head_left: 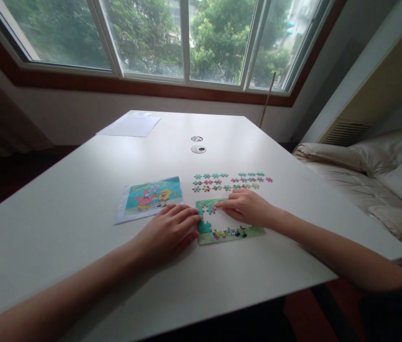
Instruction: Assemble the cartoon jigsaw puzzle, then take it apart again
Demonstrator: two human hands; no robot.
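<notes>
From where I stand, the jigsaw puzzle (206, 239) lies near the middle of the frame, a little below centre, flat on the white table (79, 190). It looks only partly made up: the green border is in, some teal pieces are joined along its left side and at the upper left, and figures' legs show along the bottom edge, but a broad patch in the middle is bare white. Just above it, loose pieces wait in short rows, one group (207, 182) on the left and another group (252, 179) on the right, so I'd judge most of the inside is left to fill. The left hand (175, 225) lies palm down, fingers loosely extended, the tips at the puzzle's left edge, gripping nothing. The right hand (245, 206) has its fingertips together over a pink piece (214, 208); whether it pinches or merely presses it, I can't tell. Left of the puzzle lies a picture card (153, 195).
</notes>
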